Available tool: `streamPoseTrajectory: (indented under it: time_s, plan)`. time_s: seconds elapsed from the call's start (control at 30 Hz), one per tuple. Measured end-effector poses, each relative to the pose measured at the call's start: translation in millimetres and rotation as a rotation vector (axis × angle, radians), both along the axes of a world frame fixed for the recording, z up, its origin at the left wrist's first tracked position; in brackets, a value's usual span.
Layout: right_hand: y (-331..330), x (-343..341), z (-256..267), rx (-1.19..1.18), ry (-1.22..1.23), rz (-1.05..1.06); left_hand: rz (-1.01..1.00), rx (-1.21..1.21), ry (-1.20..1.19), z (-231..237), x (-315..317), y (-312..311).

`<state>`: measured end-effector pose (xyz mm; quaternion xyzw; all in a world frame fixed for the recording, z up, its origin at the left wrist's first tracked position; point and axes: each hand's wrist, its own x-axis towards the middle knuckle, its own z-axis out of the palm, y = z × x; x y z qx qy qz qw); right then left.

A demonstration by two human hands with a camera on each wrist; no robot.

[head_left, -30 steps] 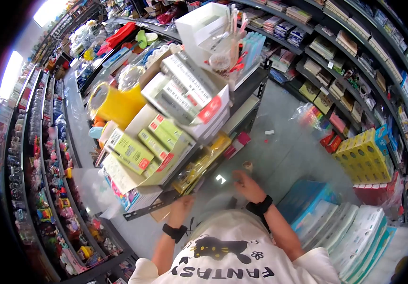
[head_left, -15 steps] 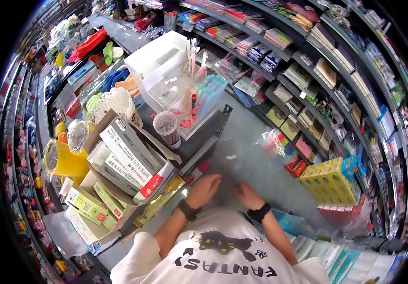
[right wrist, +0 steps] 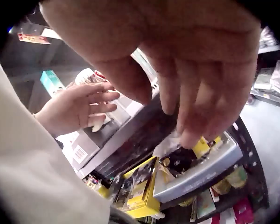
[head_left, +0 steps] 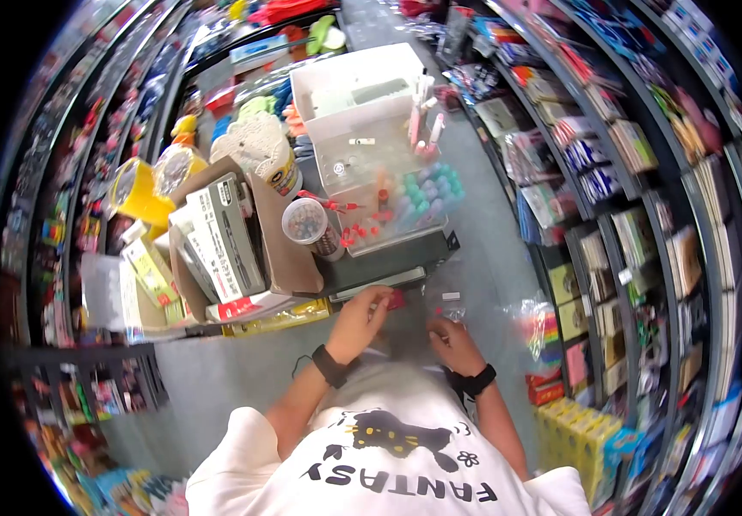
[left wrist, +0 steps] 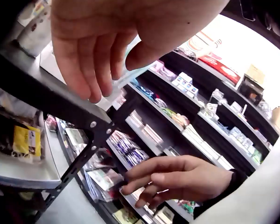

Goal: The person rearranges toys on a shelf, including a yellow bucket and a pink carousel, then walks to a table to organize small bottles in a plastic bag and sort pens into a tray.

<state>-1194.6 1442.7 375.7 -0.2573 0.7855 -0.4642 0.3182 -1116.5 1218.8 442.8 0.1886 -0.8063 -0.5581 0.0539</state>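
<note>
Both hands hang in front of the white shirt, with nothing held in either. In the head view the left hand [head_left: 360, 322] is near the front edge of a dark shelf unit's top [head_left: 371, 267], its fingers loosely bent. To its right, the right hand [head_left: 458, 351] hangs over the floor with relaxed fingers. The wrist views show both hands with loosely spread, empty fingers. On the shelf top nearest the left hand stand a clear cup of small items [head_left: 309, 222] and a white plastic bin [head_left: 358, 120] beside bottles with teal tops [head_left: 431, 193].
A cardboard box [head_left: 293, 258] of white cartons and yellow containers [head_left: 143, 193] crowd the unit's left side. Below its top, a lower shelf [right wrist: 196, 179] carries packaged goods. Stocked racks [head_left: 637, 249] line the right across a grey floor aisle [head_left: 495, 284]. Yellow cartons [head_left: 573, 443] stand at lower right.
The view has swung rightward, and the shelf unit now lies more squarely ahead. The left hand has come up and right from the unit's corner. The right hand stays near the body.
</note>
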Motion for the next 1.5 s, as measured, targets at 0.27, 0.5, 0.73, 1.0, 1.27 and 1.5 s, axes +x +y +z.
streamPoseTrajectory:
  time_s: [0.27, 0.5, 0.73, 1.0, 1.27, 1.5]
  plan:
    - [-22.8, -116.0, 111.9, -0.250, 0.269, 0.343, 0.348, 0.022, -0.005, 16.8, -20.3, 58.5]
    - [-95.0, -123.7, 153.4, -0.491, 0.771, 0.439, 0.577, -0.360, 0.208, 46.7, -21.7, 65.3]
    - [-158.8, -114.5, 166.9, -0.140, 1.255, 0.526, 0.714, -1.056, 0.019, 90.6, -25.5, 26.0]
    - [-176.1, -123.2, 180.2, -0.149, 1.198, 0.673, 0.448, -1.029, 0.029, 109.5, -40.4, -43.0]
    - [-226.5, -136.9, 190.0, -0.237, 1.014, 1.021, 0.443, -1.129, 0.096, 92.7, -47.2, -70.7]
    - [-270.0, -116.4, 186.3, -0.198, 0.632, 0.820, 0.488, -0.776, 0.038, 99.0, -41.3, -71.0]
